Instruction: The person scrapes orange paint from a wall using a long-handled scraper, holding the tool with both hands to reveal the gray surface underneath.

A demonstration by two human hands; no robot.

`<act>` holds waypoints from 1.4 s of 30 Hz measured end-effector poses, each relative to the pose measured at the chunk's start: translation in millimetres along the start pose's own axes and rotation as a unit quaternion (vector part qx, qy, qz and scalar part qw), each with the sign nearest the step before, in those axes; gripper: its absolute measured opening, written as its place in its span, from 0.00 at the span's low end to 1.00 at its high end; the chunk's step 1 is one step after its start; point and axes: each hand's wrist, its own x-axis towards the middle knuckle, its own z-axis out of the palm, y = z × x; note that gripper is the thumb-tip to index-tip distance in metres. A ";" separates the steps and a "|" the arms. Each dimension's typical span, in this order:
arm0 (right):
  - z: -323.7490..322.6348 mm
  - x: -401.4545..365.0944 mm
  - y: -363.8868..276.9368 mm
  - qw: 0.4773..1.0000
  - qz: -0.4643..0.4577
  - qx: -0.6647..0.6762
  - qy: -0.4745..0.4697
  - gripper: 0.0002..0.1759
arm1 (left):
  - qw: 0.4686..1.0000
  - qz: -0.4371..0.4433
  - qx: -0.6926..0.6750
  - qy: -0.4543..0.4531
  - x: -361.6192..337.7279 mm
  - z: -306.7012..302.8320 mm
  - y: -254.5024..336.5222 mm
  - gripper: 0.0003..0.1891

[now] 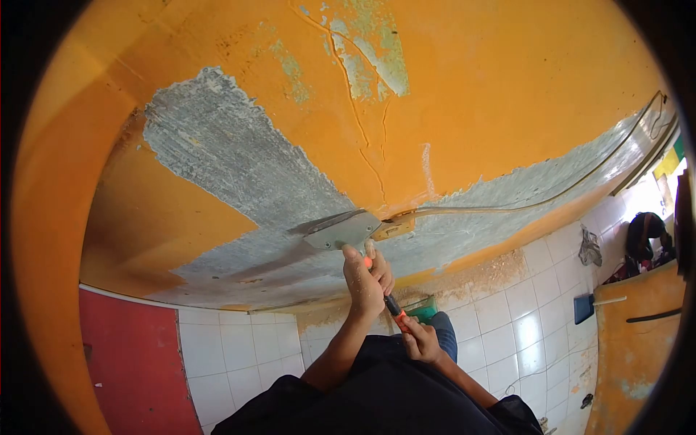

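A wide-bladed scraper has its blade against the orange wall, at a stripped grey patch. My left hand is closed around the scraper near its head, the thumb up by the blade. Lower down, my right hand grips the orange and black handle. Just right of the blade is a small yellowish box on the wall, with a cable running off from it to the right. Cracked, flaking paint shows higher up.
White tiles cover the floor, with paint debris along the wall's foot. A red door-like panel stands at left. To the right are a blue dustpan-like item, an orange surface and dark items on it.
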 end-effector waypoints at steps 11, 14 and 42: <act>-3.7 3.5 -11.4 1.000 0.031 -0.001 -0.002 0.29 | 1.000 0.004 0.002 0.018 -1.2 4.8 2.7 0.30; -4.1 0.5 -14.2 0.999 0.031 0.005 -0.018 0.28 | 1.000 0.009 -0.010 0.012 -1.2 12.8 15.4 0.30; -48.5 12.5 -19.0 0.990 0.083 0.047 -0.104 0.29 | 0.996 0.024 -0.032 0.086 -8.2 29.0 6.4 0.30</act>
